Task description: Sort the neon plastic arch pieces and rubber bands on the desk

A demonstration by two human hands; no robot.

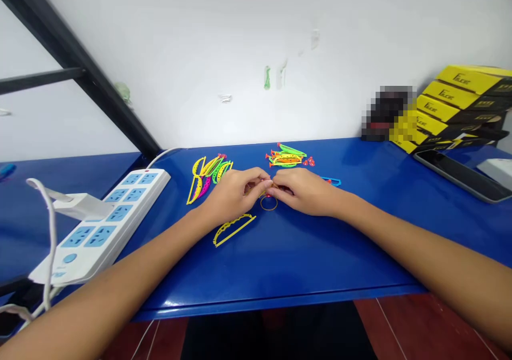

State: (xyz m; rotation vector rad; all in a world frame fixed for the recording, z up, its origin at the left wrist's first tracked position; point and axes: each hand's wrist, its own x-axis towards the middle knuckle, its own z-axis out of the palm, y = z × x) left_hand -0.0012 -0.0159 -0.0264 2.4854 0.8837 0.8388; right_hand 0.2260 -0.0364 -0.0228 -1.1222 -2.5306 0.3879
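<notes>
My left hand (239, 190) and my right hand (306, 190) meet over the middle of the table, thumbs and fingertips pinched together. A thin tan rubber band (269, 209) loops out just below the fingertips, and both hands seem closed on it. A small red bit shows at its top; the rest is hidden by fingers. Below my left wrist lies a yellow toy bow (235, 231). Beyond my left hand is a pile of yellow, magenta and green toy bows (205, 185). Behind my right hand are a blue toy piece (335, 181) and green, yellow and orange toy pieces (286, 160) with red tips.
A white power strip (136, 205) with a plug and cable lies on the left of the blue table (304, 264). Small red pieces (309, 161) sit near the wall. At right are a dark phone (460, 174) and stacked yellow boxes (456, 96). A black metal bar (80, 66) slants at left.
</notes>
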